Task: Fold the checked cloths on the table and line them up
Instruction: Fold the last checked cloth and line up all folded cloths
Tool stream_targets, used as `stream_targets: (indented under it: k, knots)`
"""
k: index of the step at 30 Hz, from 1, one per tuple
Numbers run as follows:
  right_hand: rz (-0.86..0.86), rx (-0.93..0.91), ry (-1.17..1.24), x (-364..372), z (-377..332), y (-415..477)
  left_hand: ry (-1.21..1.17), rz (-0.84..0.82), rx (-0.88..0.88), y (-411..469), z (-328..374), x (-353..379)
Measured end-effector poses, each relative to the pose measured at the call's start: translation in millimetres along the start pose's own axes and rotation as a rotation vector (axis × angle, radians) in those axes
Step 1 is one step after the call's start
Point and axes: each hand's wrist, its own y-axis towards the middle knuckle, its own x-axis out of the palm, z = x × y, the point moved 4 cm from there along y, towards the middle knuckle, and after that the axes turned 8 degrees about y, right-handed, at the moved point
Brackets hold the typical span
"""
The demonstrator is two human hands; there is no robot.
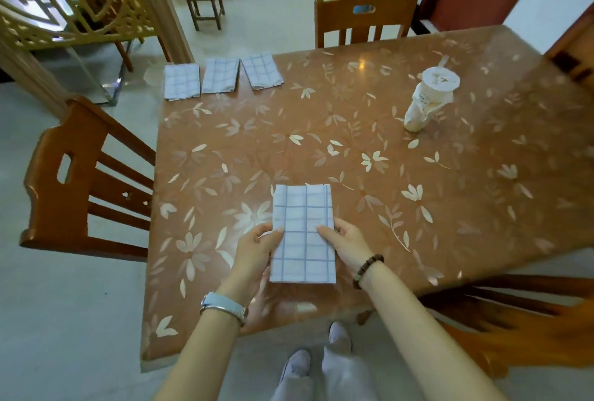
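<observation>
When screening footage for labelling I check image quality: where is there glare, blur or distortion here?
Head view: a small glare spot on the glossy table near its far edge; wide-angle bending curves the table's edges; the lower-right chair is smeared; the checked cloth held between left hand and right hand is sharp.

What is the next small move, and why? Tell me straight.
Probably fold the held cloth in half: the left hand and right hand pinch its long sides, and it looks longer than the three squarer folded cloths in the far row.
</observation>
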Motion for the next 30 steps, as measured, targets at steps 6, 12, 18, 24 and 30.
stream_targets:
  k: [6, 12, 18, 24, 30]
  knots:
    - [0.167, -0.032, 0.229, 0, 16, -34, 0.154, -0.132, 0.066, -6, 3, -9]
    - [0.317, 0.018, 0.368, -15, 42, -65, 0.238, -0.237, 0.076, -20, -5, 6]
    - [0.465, -0.069, 0.441, -52, 49, -105, 0.373, -0.361, 0.145, -38, -5, 59]
    - [0.647, -0.178, 0.494, -105, 48, -162, 0.474, -0.526, 0.22, -70, -6, 127]
    - [0.818, -0.252, 0.575, -157, 57, -227, 0.534, -0.684, 0.283, -121, -17, 197]
